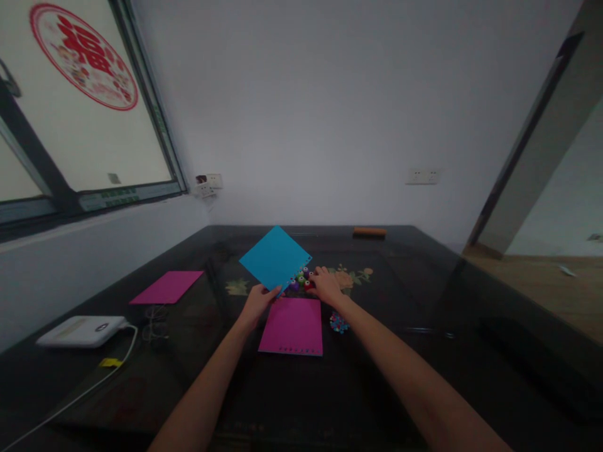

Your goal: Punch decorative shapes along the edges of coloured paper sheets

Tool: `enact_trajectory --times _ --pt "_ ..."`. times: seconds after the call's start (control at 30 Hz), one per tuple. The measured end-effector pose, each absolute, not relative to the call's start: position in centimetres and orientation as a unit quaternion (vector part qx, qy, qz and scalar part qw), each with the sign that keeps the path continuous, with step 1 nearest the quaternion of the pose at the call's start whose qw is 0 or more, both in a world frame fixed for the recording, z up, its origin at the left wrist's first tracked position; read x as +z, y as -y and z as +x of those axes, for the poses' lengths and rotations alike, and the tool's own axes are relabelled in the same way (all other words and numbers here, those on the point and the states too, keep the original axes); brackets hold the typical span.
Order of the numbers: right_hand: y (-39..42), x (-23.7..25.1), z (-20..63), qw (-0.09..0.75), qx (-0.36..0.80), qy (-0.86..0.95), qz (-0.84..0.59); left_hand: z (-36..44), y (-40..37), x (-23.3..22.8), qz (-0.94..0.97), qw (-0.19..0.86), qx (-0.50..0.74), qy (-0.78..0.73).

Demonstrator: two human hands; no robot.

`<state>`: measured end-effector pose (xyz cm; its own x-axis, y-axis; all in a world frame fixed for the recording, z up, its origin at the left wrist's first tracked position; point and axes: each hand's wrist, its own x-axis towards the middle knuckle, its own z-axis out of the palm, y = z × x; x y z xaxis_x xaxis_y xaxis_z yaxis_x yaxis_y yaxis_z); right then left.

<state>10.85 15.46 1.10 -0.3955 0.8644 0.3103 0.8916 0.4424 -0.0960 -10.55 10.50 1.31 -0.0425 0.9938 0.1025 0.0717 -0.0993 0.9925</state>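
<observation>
My left hand pinches the lower corner of a blue sheet, tilted up so it looks like a diamond. Small holes or marks run along its lower right edge. Just right of that edge sits a cluster of small round figures with eye-like spots, in green, purple and red. My right hand reaches over the right side of this cluster, thumb and fingers apart, touching or nearly touching a red figure. Below both hands a magenta sheet lies flat, with a row of holes near its front edge.
A pile of tiny coloured pieces sits by my right forearm. On the left lie another magenta sheet, a white device and its cable. An orange-brown bar lies at the dark table's back edge.
</observation>
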Motion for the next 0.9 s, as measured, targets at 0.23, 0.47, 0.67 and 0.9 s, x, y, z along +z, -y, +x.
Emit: enact_trajectory --times 0.23,0.47,0.67,0.9 --pt "-15.2 0.9 11.6 0.24 -0.014 0.832 -0.5 -10.1 -9.9 1.8 0.551 0.415 0.496 -0.527" --pt "-13.7 0.5 12.4 0.441 0.206 0.733 -0.475 -8.8 -9.7 0.8 0.553 0.439 0.491 -0.511" --pt "-10.2 1.4 16.3 0.512 0.38 0.639 -0.431 -6.0 -9.6 0.5 0.568 0.443 0.474 -0.506" --pt "-6.6 2.2 18.7 0.589 0.531 0.462 -0.397 0.3 -8.2 2.4 0.574 0.453 0.494 -0.471"
